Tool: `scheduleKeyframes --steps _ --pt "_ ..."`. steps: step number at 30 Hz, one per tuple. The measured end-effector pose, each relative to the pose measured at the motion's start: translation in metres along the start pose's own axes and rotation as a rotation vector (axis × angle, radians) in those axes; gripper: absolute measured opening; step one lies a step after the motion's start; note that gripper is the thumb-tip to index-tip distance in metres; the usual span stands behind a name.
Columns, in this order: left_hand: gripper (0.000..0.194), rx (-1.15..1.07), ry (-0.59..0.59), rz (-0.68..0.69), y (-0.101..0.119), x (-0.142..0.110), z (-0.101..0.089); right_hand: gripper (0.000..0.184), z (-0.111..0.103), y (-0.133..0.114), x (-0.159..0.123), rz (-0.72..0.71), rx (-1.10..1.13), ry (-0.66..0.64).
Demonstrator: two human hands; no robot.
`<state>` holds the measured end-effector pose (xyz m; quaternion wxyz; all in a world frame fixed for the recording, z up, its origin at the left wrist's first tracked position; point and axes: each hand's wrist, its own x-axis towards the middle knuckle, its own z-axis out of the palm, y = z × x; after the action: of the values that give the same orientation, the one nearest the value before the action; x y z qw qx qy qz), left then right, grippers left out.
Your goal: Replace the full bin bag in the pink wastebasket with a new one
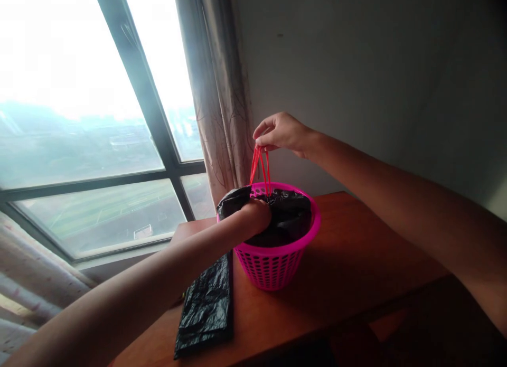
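Observation:
A pink perforated plastic basket (273,269) stands upright on a wooden table, with a black garbage bag (291,211) inside it. Above the basket, my right hand (279,132) pinches the bag's red drawstring (264,169), which runs taut down to the gathered black plastic. My left hand (257,216) reaches into the basket from the left, against the bag. Its fingers are hidden by the wrist and the plastic, so whether it grips anything does not show.
A folded stack of black plastic bags (206,303) lies on the wooden table (356,251), left of the basket. Behind are a window (99,177), a patterned curtain (222,92) and a grey wall (356,76). The table's front edge drops off toward me.

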<state>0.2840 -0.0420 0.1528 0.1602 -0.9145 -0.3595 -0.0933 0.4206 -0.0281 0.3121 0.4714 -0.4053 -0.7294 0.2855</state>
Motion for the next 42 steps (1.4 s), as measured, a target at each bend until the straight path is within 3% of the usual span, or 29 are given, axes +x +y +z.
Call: scheduleKeyframes --steps 3,7,10,13,16,18,20,24,28,33,37,42 --pt "0.02 0.127 -0.074 -0.025 0.006 -0.008 -0.003 0.019 0.002 0.008 -0.004 -0.026 0.013 0.024" --pt "0.028 0.213 -0.01 -0.057 0.024 -0.012 -0.027 0.018 -0.006 0.008 -0.005 -0.056 -0.012 0.071" --pt "0.038 0.196 0.145 0.004 0.034 -0.018 -0.058 0.017 -0.016 0.002 -0.006 -0.069 -0.038 0.085" --pt "0.032 0.102 0.369 0.045 0.03 -0.022 -0.087 0.016 -0.026 -0.004 -0.01 -0.093 -0.06 0.099" --pt "0.023 -0.068 0.679 -0.115 0.01 -0.014 -0.1 0.015 -0.033 -0.009 -0.014 -0.121 -0.09 0.087" --pt "0.043 -0.232 0.775 -0.235 -0.007 -0.002 -0.097 0.017 -0.035 -0.011 -0.016 -0.147 -0.115 0.064" --pt "0.045 -0.452 0.73 -0.261 -0.021 0.011 -0.088 0.016 -0.035 -0.013 -0.016 -0.174 -0.148 0.038" --pt "0.022 -0.961 0.601 -0.206 -0.032 0.032 -0.07 0.016 -0.035 -0.017 -0.018 -0.225 -0.281 0.029" --pt "0.015 -1.348 0.554 -0.345 -0.031 0.04 -0.064 0.017 -0.03 -0.025 -0.024 -0.307 -0.471 0.068" --pt "0.007 -1.485 0.299 -0.286 -0.029 0.032 -0.068 0.019 -0.015 -0.028 -0.029 -0.41 -0.687 -0.09" --pt "0.017 -1.569 0.081 -0.161 -0.028 0.017 -0.076 0.022 -0.003 -0.025 -0.027 -0.449 -0.809 -0.199" --pt "0.023 -1.586 0.076 -0.151 -0.025 0.009 -0.075 0.026 0.005 -0.019 -0.032 -0.473 -0.781 -0.22"
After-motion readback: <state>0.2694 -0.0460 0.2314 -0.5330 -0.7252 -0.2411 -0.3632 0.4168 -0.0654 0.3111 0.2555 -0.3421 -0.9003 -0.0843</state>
